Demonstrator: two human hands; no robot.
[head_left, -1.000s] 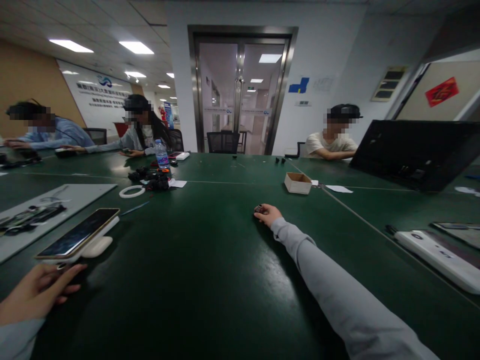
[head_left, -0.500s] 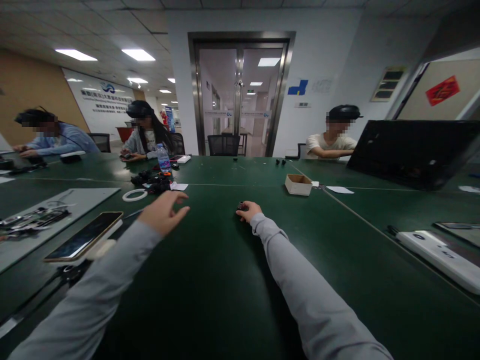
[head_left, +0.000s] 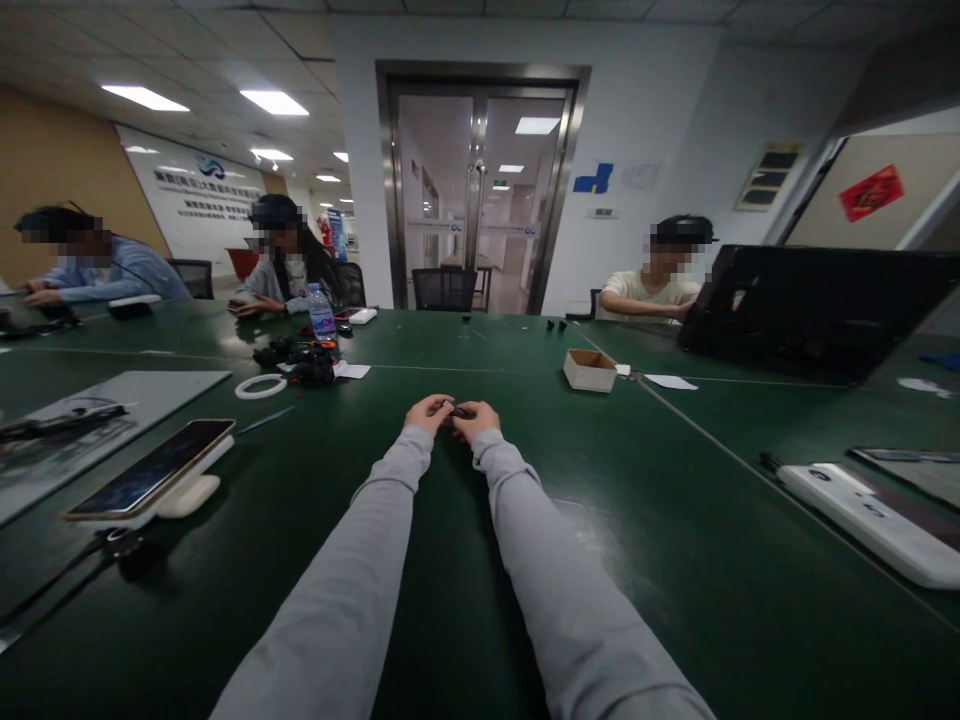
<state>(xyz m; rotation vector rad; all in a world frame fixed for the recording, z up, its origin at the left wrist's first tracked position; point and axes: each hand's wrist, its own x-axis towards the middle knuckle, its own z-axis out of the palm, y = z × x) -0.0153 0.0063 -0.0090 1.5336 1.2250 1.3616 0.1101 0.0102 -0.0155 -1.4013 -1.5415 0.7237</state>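
Both hands meet over the green table point(head_left: 525, 490), in the middle of the view. My right hand point(head_left: 478, 420) is closed on a small dark object point(head_left: 458, 411) whose kind is too small to make out. From the other side, my left hand point(head_left: 427, 413) has its fingertips pinched at the same object's near end. Fingers cover most of it. Left of my hands lie a thin blue-grey stick-like tool point(head_left: 268, 419) and a white ring point(head_left: 260, 387), perhaps a roll of tape.
A phone point(head_left: 157, 468) rests raised at left beside a grey mat point(head_left: 176, 385) with parts. Ahead are a water bottle point(head_left: 321, 315), black gear point(head_left: 300, 360) and a small open box point(head_left: 589, 371). At right are a white device point(head_left: 862, 515) and a black screen point(head_left: 817, 310). Several people sit across.
My left hand has moved right and closed at the small dark object. My right hand has shifted slightly left with it. The view has turned a little.
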